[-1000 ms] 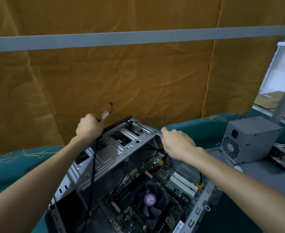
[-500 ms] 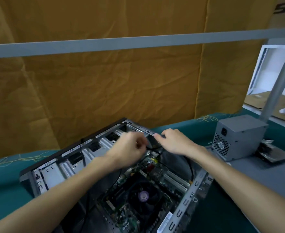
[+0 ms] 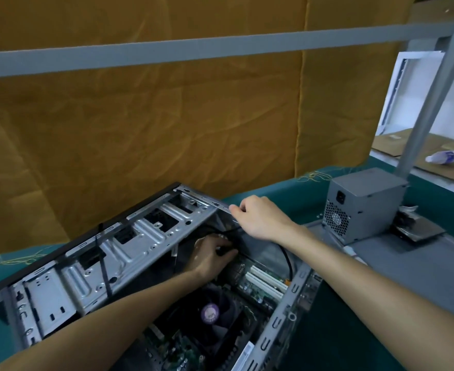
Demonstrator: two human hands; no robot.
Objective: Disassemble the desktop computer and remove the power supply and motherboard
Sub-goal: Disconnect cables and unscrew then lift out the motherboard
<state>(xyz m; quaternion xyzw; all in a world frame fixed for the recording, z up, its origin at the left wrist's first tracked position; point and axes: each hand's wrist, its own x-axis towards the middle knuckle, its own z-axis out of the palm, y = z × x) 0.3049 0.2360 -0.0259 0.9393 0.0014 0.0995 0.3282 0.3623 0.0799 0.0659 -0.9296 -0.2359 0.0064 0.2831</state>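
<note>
While the right hand (image 3: 260, 219) grips the open case's (image 3: 140, 236) far rim, the left hand (image 3: 211, 254) pinches a black cable (image 3: 287, 257) directly above the motherboard (image 3: 258, 283), the removed power supply (image 3: 362, 207) standing near the tabletop's far right edge.

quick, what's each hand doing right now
Left hand: inside the computer case, fingers curled on a black cable.
Right hand: grips the case's top edge rail.

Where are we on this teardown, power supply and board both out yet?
Done: the power supply sits outside on the table. In hand: the left hand grips a black cable inside the case; the right hand holds its top rail. Left: the motherboard remains inside.
</note>
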